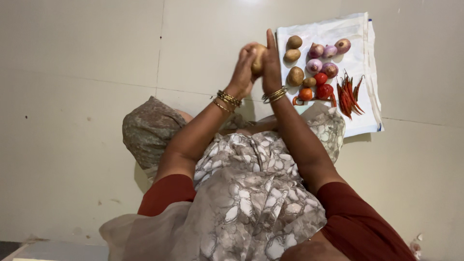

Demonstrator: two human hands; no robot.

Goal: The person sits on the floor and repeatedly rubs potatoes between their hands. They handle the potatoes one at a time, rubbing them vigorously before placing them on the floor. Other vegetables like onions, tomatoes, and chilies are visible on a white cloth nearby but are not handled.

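Potato (258, 59) between both hands (256, 67)

Both arms reach forward, bangled wrists close together; the left hand (243, 67) and right hand (270, 65) press together, fingers curled.

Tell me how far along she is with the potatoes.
Done: nothing looks peeled or cut. In hand: one potato between the left hand and right hand. Left: potatoes, onions, tomatoes and red chillies lie whole on the white cloth.

A tan potato (259, 59) sits clasped between both hands, above the floor.
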